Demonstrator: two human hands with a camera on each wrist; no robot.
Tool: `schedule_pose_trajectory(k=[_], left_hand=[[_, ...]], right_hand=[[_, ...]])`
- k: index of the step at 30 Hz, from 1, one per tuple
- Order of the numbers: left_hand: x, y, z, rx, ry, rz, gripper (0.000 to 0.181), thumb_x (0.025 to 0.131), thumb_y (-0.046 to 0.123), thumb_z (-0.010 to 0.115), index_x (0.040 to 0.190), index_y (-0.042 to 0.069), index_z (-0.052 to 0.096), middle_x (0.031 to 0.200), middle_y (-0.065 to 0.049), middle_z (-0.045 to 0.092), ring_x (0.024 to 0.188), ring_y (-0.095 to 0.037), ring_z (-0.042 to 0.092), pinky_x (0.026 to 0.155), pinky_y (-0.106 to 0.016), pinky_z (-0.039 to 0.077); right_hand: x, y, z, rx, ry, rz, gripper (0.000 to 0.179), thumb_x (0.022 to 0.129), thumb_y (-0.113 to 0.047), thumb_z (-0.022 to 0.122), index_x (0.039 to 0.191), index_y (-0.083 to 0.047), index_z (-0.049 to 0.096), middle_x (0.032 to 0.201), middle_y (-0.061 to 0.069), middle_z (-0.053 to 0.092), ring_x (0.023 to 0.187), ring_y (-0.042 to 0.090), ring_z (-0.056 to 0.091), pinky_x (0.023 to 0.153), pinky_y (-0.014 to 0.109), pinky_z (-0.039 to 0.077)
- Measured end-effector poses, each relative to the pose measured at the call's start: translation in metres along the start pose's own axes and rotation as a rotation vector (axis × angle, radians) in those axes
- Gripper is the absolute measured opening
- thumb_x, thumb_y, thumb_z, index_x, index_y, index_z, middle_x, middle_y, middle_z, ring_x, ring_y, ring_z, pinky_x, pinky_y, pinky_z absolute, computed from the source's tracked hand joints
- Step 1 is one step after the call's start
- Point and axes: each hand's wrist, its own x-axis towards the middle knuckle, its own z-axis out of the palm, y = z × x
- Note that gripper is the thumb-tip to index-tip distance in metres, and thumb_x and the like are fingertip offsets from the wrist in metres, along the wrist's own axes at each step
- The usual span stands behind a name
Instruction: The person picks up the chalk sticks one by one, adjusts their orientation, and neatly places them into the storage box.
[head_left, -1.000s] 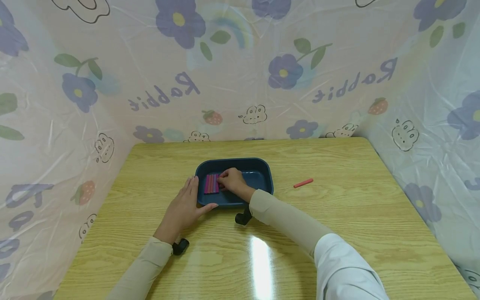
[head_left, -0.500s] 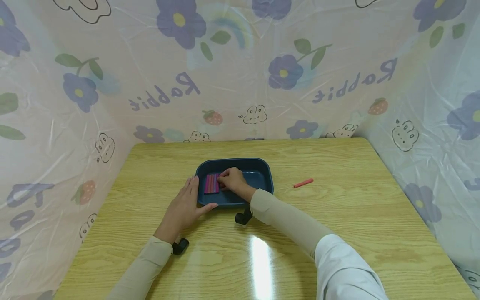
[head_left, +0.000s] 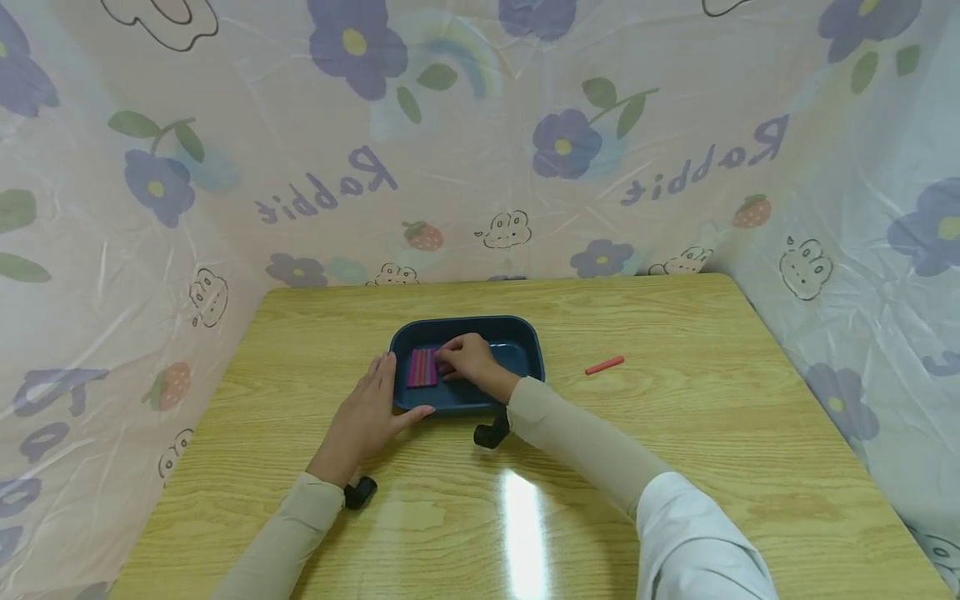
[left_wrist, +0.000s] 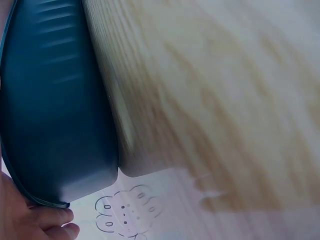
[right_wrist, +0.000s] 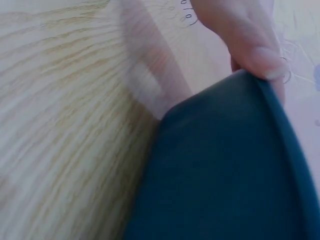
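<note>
A dark blue tray (head_left: 517, 357) lies on the wooden table, with a row of thin pink and purple sticks (head_left: 420, 369) side by side at its left end. My left hand (head_left: 365, 417) rests against the tray's left side, its fingers straight and its thumb along the front rim. Inside the tray, my right hand (head_left: 472, 367) pinches at the purple stick on the row's right end; the fingertips partly hide it. In the left wrist view the tray wall (left_wrist: 60, 110) appears above fingertips (left_wrist: 62, 216). The right wrist view shows the tray (right_wrist: 215, 165) below my thumb.
A single red stick (head_left: 604, 365) lies on the table (head_left: 675, 433) to the right of the tray. A patterned curtain (head_left: 465, 150) stands behind the table and along both sides. Black camera mounts (head_left: 361, 492) hang at both wrists.
My right wrist and forearm have shifted slightly to the right, while the fingers stay at the row's right end. The left hand, tray and red stick hold their places.
</note>
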Motion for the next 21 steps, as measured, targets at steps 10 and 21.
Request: schedule_pose_trajectory(k=[10, 21], left_hand=[[0.000, 0.002, -0.001, 0.011, -0.029, -0.017, 0.113, 0.075, 0.083, 0.033, 0.149, 0.002, 0.004, 0.153, -0.017, 0.011, 0.140, -0.028, 0.007, 0.107, -0.049, 0.024], [0.000, 0.001, -0.001, 0.011, -0.027, -0.011, 0.113, 0.075, 0.083, 0.033, 0.149, 0.002, 0.003, 0.153, -0.016, 0.009, 0.141, -0.029, 0.006, 0.109, -0.048, 0.021]], right_hand=[[-0.012, -0.012, -0.028, 0.039, -0.098, -0.066, 0.028, 0.092, -0.013, 0.059, 0.111, 0.008, 0.062, 0.106, 0.023, 0.062, 0.085, 0.026, 0.065, 0.071, 0.038, 0.055], [-0.040, -0.036, -0.081, 0.004, -0.123, -0.132, 0.032, 0.094, -0.016, 0.057, 0.117, 0.007, 0.059, 0.109, 0.023, 0.060, 0.100, 0.039, 0.058, 0.081, 0.046, 0.051]])
